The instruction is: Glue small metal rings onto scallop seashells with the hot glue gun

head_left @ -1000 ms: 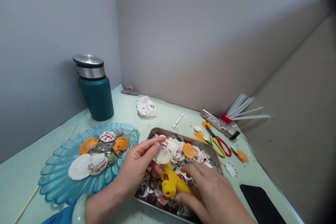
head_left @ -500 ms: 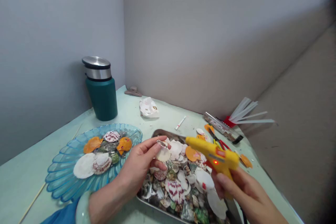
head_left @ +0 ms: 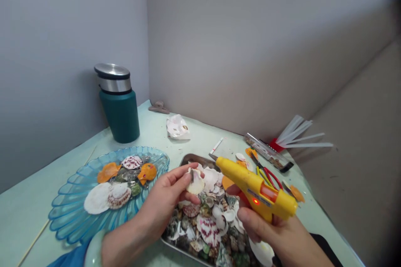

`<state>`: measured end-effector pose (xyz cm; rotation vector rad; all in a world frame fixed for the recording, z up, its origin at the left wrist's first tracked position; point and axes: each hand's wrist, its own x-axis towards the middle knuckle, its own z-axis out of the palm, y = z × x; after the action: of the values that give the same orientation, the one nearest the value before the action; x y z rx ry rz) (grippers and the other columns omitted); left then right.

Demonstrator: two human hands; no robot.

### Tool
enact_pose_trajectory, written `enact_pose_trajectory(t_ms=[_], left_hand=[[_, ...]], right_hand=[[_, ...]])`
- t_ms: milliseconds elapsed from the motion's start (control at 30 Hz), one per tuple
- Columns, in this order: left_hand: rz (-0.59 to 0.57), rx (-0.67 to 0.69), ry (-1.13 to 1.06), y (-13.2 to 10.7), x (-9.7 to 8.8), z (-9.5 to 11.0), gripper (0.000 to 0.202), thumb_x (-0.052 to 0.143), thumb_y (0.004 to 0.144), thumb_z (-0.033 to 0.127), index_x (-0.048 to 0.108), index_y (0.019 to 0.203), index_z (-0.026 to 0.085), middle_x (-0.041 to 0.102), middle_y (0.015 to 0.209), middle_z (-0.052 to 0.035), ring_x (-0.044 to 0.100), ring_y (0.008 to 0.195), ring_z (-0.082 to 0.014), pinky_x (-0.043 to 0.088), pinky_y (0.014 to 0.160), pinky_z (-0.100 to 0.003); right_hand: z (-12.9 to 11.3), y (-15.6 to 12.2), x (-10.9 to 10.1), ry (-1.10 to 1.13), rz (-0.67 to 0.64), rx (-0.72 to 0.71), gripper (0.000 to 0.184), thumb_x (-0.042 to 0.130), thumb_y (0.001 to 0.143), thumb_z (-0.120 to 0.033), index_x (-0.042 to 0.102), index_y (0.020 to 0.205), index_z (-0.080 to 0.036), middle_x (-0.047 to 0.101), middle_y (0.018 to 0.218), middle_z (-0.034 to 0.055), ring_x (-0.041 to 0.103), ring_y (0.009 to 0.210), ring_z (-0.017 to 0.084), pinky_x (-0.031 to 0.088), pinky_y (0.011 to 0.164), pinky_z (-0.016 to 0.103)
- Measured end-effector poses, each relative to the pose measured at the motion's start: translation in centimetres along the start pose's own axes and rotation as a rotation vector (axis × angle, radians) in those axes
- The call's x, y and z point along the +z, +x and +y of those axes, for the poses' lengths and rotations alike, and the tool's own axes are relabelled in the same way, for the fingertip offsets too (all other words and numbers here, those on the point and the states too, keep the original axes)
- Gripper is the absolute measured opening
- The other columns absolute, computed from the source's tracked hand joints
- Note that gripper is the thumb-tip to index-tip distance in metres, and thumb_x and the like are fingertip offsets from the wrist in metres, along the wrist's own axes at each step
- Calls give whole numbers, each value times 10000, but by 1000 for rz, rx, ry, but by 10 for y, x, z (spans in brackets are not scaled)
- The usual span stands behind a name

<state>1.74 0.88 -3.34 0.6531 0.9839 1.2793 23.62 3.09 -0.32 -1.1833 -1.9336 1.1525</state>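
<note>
My left hand (head_left: 163, 206) pinches a small white scallop shell (head_left: 196, 182) between thumb and fingers, above the far end of a metal tray (head_left: 188, 159) heaped with mixed shells. My right hand (head_left: 275, 233) grips a yellow glue gun (head_left: 255, 187) by the handle, a finger at the trigger, its red light on. The nozzle points left toward the held shell, a short gap away. To the left lies a blue shell-shaped glass dish (head_left: 75, 217) holding white, orange and striped shells.
A teal flask (head_left: 119, 104) with a steel lid stands at the back left. Crumpled paper (head_left: 178, 127), a small white stick (head_left: 216, 145), scissors (head_left: 266, 172), a clear box (head_left: 269, 153) and glue sticks (head_left: 300, 133) lie behind the tray. A thin wooden skewer (head_left: 34, 240) lies at the left edge.
My right hand picked the glue gun up out of the tray, raised it and turned its nozzle toward the shell. My left hand kept hold of the white shell.
</note>
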Motion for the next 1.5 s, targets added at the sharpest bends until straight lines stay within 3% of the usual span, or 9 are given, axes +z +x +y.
enact_pose_trajectory(t_ms=[233, 400, 600, 767, 867, 1033, 1200, 1333, 1500], left_hand=[[-28, -35, -102, 1, 0, 1, 394, 527, 789, 63, 589, 1173, 122, 656, 1139, -122, 665, 694, -133, 522, 728, -295], [-43, -36, -25, 2, -1, -2, 406, 590, 835, 169, 541, 1237, 144, 669, 1122, -119, 672, 772, -164, 516, 786, -327], [-58, -78, -79, 2, 4, 0, 424, 567, 849, 126, 518, 1271, 126, 664, 1151, -120, 671, 873, -176, 528, 812, -312], [-134, -133, -121, -2, 5, -2, 378, 558, 851, 119, 566, 1229, 131, 674, 1124, -99, 689, 828, -159, 528, 801, -292], [-145, -145, -26, -4, 4, -6, 409, 571, 851, 167, 553, 1259, 168, 643, 1190, -91, 708, 790, -176, 508, 822, -321], [-110, -115, 138, -7, 4, -10, 420, 582, 850, 245, 551, 1269, 230, 493, 1400, -69, 717, 818, -202, 479, 858, -346], [-134, -95, 180, -8, 4, -14, 456, 607, 831, 269, 540, 1281, 246, 500, 1394, -71, 716, 846, -237, 464, 880, -378], [-142, -122, 135, -7, 4, -16, 497, 626, 820, 266, 511, 1303, 250, 565, 1317, -82, 708, 890, -251, 464, 886, -379], [-147, -103, 107, -5, 8, -7, 384, 663, 790, 229, 598, 1164, 174, 638, 1167, -117, 690, 919, -251, 522, 820, -369]], right_hand=[[-5, 3, 5, -36, 28, -45, 342, 642, 782, -405, 666, 1097, -274, 572, 598, -14, 466, 433, 121, 424, 389, 226], [-7, 2, 10, -34, 103, -1, 307, 672, 747, -410, 708, 1023, -281, 596, 596, -20, 485, 428, 117, 458, 389, 221], [-2, 4, 16, -36, 182, 12, 286, 662, 742, -402, 716, 980, -252, 708, 781, 25, 639, 627, 186, 535, 520, 253], [3, 6, 29, -145, 359, -72, 294, 686, 726, -391, 698, 960, -213, 710, 781, 32, 664, 716, 218, 553, 690, 306], [10, 6, 37, -206, 308, -165, 239, 632, 790, -352, 667, 974, -205, 725, 826, 38, 681, 703, 208, 552, 644, 280], [21, 5, 43, -355, 285, -336, 256, 561, 821, -223, 607, 1073, -205, 703, 1090, 66, 677, 956, 229, 549, 707, 264], [19, 5, 44, -393, 300, -315, 264, 542, 825, -218, 591, 1085, -199, 713, 1068, 71, 690, 922, 233, 547, 715, 285], [17, 3, 48, -323, 335, -273, 221, 556, 816, -234, 603, 1031, -214, 734, 928, 34, 699, 795, 209, 536, 669, 266], [17, 4, 40, -289, 470, -132, 189, 560, 829, -326, 613, 975, -218, 709, 817, 27, 658, 657, 203, 499, 582, 277]])
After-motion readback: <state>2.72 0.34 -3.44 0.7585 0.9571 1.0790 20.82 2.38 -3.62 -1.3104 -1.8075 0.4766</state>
